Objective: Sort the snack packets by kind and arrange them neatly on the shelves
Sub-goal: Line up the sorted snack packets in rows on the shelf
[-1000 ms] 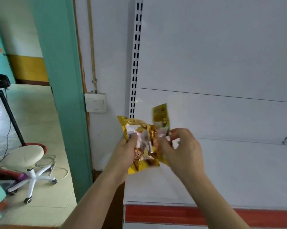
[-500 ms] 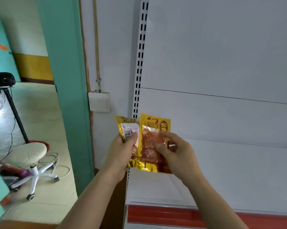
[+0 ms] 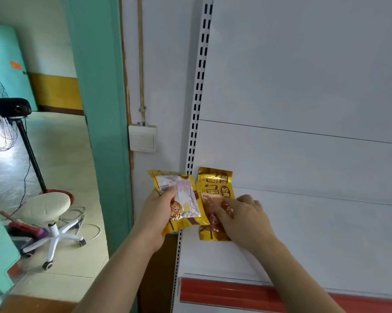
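Gold snack packets (image 3: 215, 188): glossy foil-look plastic film, crinkled, with a clear window showing reddish contents. Packet in left hand (image 3: 181, 199): same shiny film, matt white label on back. Shelf (image 3: 326, 233): smooth white painted metal, slight sheen, red glossy plastic front strip (image 3: 224, 292). Slotted upright (image 3: 199, 86): white metal. Wall switch (image 3: 142, 138): smooth plastic. Stool seat (image 3: 44, 206): matt cream padding. Floor (image 3: 61, 154): glossy tile.
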`<state>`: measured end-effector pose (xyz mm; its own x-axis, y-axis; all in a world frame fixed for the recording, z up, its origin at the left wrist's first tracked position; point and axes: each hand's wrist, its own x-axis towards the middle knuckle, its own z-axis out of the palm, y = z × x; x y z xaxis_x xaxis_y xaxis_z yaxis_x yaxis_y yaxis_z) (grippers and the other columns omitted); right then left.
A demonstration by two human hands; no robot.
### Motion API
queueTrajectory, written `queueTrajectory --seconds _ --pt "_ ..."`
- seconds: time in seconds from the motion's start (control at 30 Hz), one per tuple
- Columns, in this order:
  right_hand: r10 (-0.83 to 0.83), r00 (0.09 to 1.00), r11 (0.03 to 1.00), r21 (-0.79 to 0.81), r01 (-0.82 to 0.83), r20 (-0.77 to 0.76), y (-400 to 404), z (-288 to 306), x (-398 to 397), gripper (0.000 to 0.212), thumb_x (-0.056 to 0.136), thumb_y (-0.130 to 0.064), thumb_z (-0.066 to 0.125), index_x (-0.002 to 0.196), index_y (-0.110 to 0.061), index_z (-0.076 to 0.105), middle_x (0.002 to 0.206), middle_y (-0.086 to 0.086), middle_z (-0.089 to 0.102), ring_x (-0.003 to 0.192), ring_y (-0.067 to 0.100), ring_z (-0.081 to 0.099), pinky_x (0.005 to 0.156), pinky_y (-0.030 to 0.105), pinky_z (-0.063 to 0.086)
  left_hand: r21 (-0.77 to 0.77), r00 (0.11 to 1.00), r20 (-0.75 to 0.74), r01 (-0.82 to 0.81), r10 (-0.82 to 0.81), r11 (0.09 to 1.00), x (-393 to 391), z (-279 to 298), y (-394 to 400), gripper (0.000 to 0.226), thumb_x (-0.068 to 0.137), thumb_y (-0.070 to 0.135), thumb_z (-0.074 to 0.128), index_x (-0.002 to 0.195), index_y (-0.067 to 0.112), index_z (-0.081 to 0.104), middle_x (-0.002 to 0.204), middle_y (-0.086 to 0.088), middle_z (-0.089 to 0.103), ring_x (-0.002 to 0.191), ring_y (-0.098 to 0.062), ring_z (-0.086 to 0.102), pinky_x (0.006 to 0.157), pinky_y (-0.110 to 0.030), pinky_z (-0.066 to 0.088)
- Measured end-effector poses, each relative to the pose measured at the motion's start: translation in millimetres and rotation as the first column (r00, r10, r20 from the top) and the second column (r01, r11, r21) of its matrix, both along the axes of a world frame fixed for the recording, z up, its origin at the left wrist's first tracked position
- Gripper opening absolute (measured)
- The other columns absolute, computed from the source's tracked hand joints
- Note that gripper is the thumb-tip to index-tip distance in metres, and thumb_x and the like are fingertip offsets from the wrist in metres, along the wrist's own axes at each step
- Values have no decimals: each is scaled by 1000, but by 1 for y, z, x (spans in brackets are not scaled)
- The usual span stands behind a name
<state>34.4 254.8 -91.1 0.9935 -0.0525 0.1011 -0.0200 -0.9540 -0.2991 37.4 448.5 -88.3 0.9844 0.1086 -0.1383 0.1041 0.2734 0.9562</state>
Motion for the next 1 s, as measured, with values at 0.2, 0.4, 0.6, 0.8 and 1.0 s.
queueTrajectory --seconds 0.2,0.4,0.6,0.8,1.0 --pt "-29 998 1000 -4 29 48 7 -1 -3 46 99 -59 37 135 -36 55 133 4 51 124 29 45 101 42 43 -7 1000 0 4 -4 1000 -5 5 -9 12 106 27 56 104 31 66 83 2 80 68 -18 78 61 -32 61" --pt "-60 963 808 579 -107 263 -2 19 -18 48 99 -53 47 85 -14 71 87 2 69 83 14 61 74 32 45 -69 984 52 171 -168 983 -15 20 -16 17 104 29 60 117 27 71 108 -9 80 97 -34 78 90 -58 60" --pt "-4 928 815 539 -212 372 8 21 -29 33 91 -45 67 76 -16 62 64 1 62 61 16 60 57 34 46 389 969 247 -78 -23 918 -18 18 -31 31 94 49 68 119 31 62 112 5 73 94 -12 72 84 -35 59" --pt "94 799 800 432 -415 593 17 13 -41 16 93 -20 68 102 -32 75 93 -14 60 77 8 60 62 17 46 431 934 328 -16 -140 902 -35 24 -50 35 94 60 62 114 32 59 102 16 73 87 4 70 75 -22 60" --pt "58 858 827 456 -327 511 -3 4 -45 30 97 -42 58 126 -38 66 120 -23 58 113 4 55 88 23 46 262 981 196 -56 3 963 -22 14 -38 22 107 21 52 100 21 73 94 -4 79 95 -28 75 88 -48 61"
